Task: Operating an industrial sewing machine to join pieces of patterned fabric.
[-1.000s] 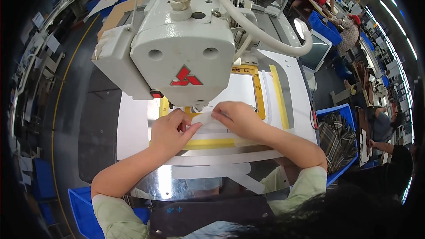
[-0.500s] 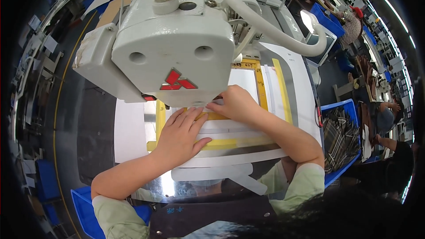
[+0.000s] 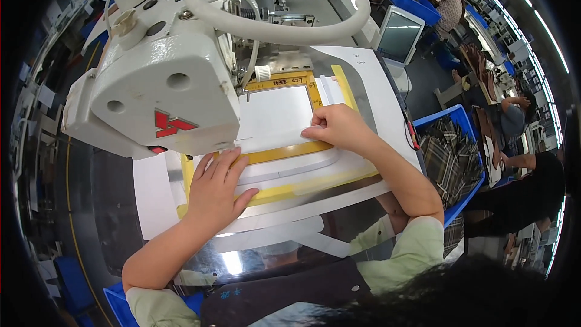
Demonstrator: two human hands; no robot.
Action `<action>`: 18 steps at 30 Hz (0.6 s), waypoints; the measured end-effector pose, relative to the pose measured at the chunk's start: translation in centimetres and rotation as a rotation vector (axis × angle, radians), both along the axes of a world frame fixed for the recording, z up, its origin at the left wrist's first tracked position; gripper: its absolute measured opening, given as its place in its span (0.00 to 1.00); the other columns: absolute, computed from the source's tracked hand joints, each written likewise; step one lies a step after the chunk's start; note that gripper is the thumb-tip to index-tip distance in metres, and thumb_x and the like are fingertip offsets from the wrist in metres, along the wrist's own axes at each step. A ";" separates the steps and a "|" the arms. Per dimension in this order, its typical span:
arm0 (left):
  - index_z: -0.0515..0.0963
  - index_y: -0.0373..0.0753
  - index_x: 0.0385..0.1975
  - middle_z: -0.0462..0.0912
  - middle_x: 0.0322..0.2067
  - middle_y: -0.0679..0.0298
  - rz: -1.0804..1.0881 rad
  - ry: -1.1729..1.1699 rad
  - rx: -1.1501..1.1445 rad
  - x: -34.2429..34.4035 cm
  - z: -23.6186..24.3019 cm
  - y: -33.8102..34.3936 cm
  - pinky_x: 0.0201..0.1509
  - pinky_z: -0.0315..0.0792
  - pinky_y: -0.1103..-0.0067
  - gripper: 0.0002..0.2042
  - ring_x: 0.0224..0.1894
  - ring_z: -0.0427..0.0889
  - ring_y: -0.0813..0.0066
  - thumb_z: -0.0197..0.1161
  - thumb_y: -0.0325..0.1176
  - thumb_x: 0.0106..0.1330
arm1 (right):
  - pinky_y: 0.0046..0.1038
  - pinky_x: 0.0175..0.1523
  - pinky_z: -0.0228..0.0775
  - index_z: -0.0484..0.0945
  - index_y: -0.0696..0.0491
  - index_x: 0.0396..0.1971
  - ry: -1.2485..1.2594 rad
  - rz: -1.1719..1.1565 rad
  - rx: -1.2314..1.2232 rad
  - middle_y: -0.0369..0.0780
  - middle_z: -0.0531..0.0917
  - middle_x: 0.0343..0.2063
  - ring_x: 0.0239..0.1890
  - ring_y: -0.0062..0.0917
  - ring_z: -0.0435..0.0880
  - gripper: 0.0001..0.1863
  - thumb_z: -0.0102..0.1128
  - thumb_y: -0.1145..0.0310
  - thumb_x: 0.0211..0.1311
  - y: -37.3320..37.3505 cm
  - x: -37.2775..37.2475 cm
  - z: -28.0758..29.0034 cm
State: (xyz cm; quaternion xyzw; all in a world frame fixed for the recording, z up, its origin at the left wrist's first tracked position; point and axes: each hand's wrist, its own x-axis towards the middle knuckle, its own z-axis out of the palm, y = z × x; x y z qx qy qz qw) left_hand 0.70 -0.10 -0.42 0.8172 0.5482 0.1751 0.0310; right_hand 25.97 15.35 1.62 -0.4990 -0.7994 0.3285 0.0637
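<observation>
We note both hands well apart from each other, over the middle of the bench (image 3: 269, 261). The left hand (image 3: 213, 191) lies palm down with fingers spread, fingertips at the near left part of a yellow frame (image 3: 281, 152) and the thumb near a yellow tape strip (image 3: 281, 192). The right hand (image 3: 340, 128) is at the frame's near right corner, fingers curled and thumb close to the index finger; we cannot tell whether it pinches anything. A white sheet (image 3: 278, 112) lies inside the frame, back from the bench's near edge (its left part is hidden from us by the white machine head (image 3: 163, 88)). Past the bench's right edge we record a blue bin (image 3: 468, 197) of plaid cloth (image 3: 451, 154) and, toward the far right corner, a screen (image 3: 399, 35).
</observation>
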 end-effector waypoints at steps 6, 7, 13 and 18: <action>0.71 0.38 0.51 0.70 0.55 0.57 0.022 0.039 0.058 -0.1 0.4 -0.1 0.65 0.59 0.62 0.27 0.57 0.69 0.59 0.66 0.46 0.55 | 0.28 0.29 0.66 0.72 0.52 0.15 -0.117 0.026 0.192 0.36 0.76 0.15 0.21 0.27 0.76 0.23 0.71 0.48 0.46 -0.1 -0.2 0.3; 0.70 0.37 0.52 0.70 0.55 0.57 0.008 0.008 0.034 -0.2 0.4 -0.1 0.65 0.58 0.61 0.28 0.57 0.69 0.57 0.66 0.45 0.54 | 0.29 0.29 0.67 0.71 0.51 0.15 -0.147 0.038 0.242 0.36 0.76 0.15 0.21 0.28 0.76 0.24 0.72 0.47 0.44 0.0 -0.4 0.2; 0.70 0.36 0.51 0.70 0.55 0.55 -0.002 -0.003 0.030 0.1 0.2 0.0 0.66 0.58 0.61 0.27 0.58 0.69 0.57 0.64 0.46 0.56 | 0.30 0.35 0.71 0.79 0.53 0.24 -0.121 0.209 0.320 0.39 0.80 0.25 0.28 0.31 0.80 0.18 0.70 0.53 0.47 0.9 -2.6 1.5; 0.71 0.37 0.51 0.71 0.55 0.55 -0.001 0.075 0.103 0.2 -0.1 -0.4 0.67 0.57 0.62 0.25 0.59 0.70 0.58 0.60 0.49 0.60 | 0.36 0.42 0.73 0.82 0.53 0.33 0.241 0.439 0.316 0.39 0.80 0.30 0.35 0.36 0.81 0.11 0.64 0.62 0.53 -0.4 -9.5 -1.8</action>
